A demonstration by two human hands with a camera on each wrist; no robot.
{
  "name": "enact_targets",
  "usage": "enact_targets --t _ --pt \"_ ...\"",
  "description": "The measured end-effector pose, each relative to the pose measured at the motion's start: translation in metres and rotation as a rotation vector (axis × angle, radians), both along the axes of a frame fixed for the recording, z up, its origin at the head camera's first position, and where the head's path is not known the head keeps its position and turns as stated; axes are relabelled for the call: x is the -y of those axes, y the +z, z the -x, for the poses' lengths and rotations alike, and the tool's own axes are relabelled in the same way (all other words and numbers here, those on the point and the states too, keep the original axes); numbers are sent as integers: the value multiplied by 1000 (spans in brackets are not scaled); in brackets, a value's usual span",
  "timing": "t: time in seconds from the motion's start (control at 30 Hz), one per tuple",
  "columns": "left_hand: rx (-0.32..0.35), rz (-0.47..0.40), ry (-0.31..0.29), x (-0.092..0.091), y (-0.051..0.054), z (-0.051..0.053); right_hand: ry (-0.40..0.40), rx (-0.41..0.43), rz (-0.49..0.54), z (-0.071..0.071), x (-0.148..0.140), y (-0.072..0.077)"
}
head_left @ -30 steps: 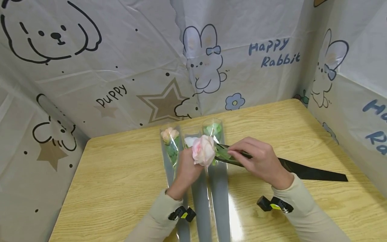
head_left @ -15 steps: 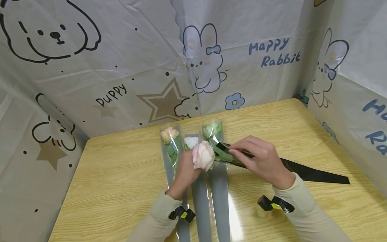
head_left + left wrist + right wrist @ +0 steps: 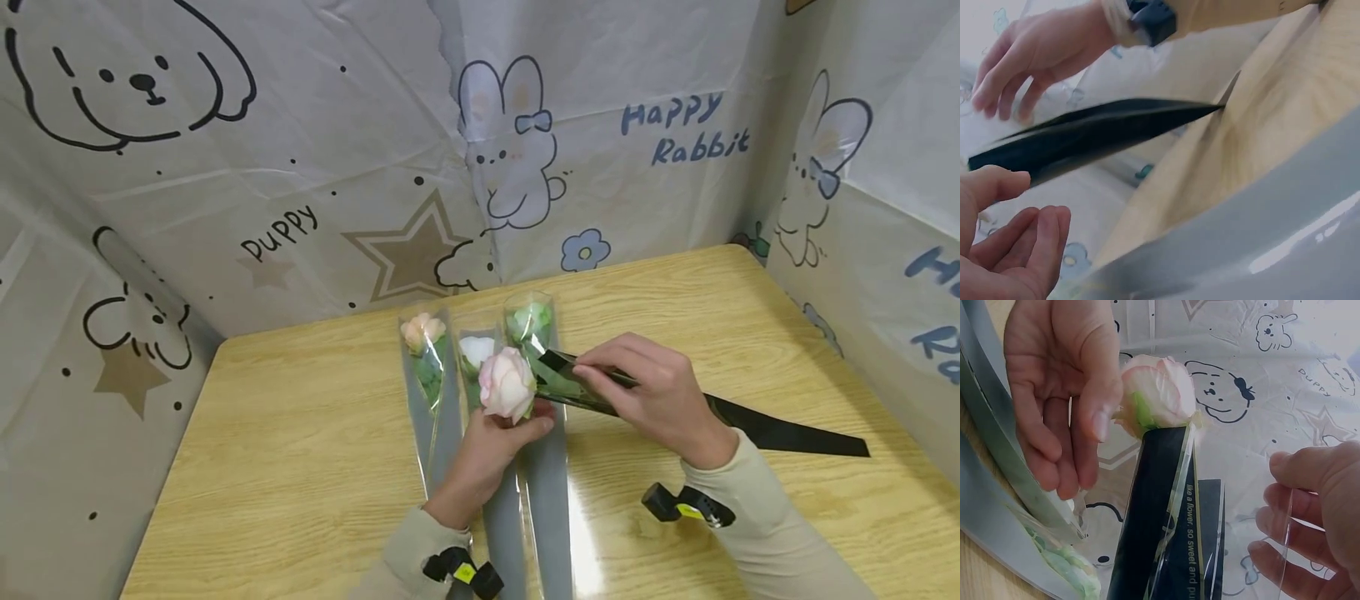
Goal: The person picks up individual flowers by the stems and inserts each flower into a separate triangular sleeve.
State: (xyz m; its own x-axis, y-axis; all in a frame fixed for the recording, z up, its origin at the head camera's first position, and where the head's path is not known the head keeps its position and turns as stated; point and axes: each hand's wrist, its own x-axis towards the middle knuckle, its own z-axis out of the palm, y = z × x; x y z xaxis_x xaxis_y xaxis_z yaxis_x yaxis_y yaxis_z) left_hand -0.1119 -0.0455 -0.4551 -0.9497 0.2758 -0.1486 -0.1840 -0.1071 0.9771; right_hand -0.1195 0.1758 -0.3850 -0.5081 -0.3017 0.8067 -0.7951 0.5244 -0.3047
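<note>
A pale pink rose pokes out of the mouth of a black flower sleeve with clear film on its front. My right hand pinches the sleeve's film near its mouth; in the right wrist view its fingertips meet a transparent edge. Just under the bloom is my left hand, its fingers loosely bent. The right wrist view has that left hand beside the rose, gripping nothing. Gold lettering runs along the black sleeve.
Three grey sleeves lie side by side, holding a peach flower, a white flower and a green flower. They rest on a wood-grain table. Printed cloth hangs behind and at both sides.
My left hand has come from behind the rose to below it, towards me, its thumb now showing on the right. The right hand keeps its pinch, having shifted only slightly.
</note>
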Motion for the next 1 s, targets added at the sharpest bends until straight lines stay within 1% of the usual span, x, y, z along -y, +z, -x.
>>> enact_targets --t 0.07,0.23,0.33,0.43,0.53,0.67,0.73,0.83,1.0 --pt "13 -23 -25 -5 0 -5 -1 -10 0 0 0 0" --pt "-2 -79 -54 -18 3 -17 -9 -41 -3 1 1 1" --pt "-7 -84 -57 -27 4 -22 -4 -52 -1 0 3 0" --pt "-2 -84 -29 -34 6 -25 17 -47 1 -1 6 -1" --pt "-10 -120 4 -37 8 -26 40 -31 -2 -3 9 -3" --pt "-53 -202 30 -39 7 -24 53 2 -25 -4 12 -5" --pt "-70 -225 50 -40 4 -24 55 18 -44 -5 12 -6" --pt "-83 -218 82 -41 1 -24 53 36 -76 -5 13 -7" --pt "-78 -166 108 -41 -3 -25 26 75 -107 -3 10 -9"
